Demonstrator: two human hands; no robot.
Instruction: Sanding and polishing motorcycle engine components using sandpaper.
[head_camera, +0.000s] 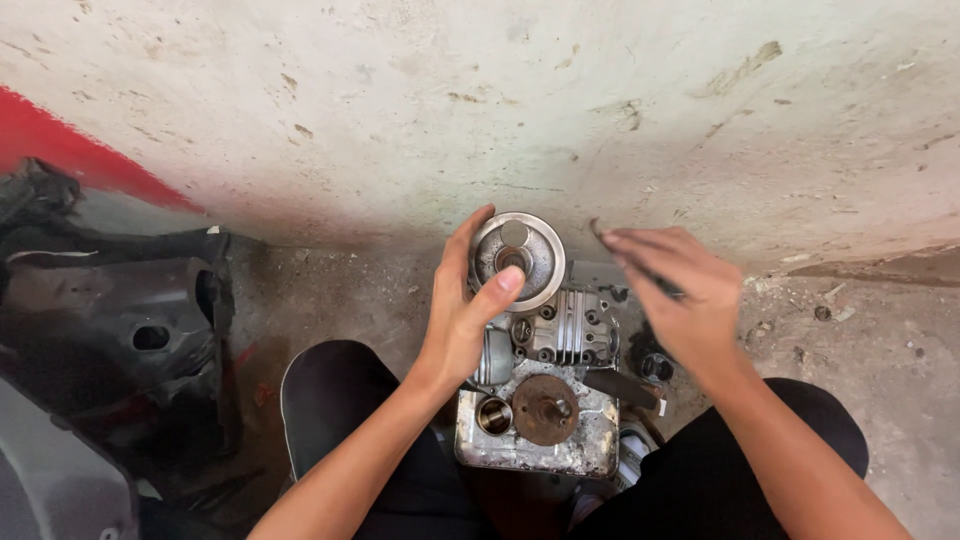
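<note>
Backing the whole scene, a stained plaster wall (560, 110) with a red painted patch at its left is recorded, meeting a dusty concrete floor (880, 350).

Dark bodywork panels (120, 330), apparently from a motorcycle, are piled at the left, well apart from the work.

A metal engine block (545, 400) is stood on the floor between the seated person's knees, seemingly so that it is steadied and kept within reach of both hands; a rusty round disc with a central shaft (545, 408) faces upward on its near end, and a finned grey cylinder head lies beyond it.

A round, dished metal plate (520, 258) with a hole near its rim is held at the far end of the engine block, close to the wall.

The left hand (470, 310) is raised palm inward, fingers curled behind the plate's left edge and thumb pressed across its face, so the plate is gripped.

The right hand (675, 295) is blurred, palm down, fingers extended and loosely together just right of the plate; a thin dark object seems to lie under them, but whether it is grasped cannot be told.
</note>
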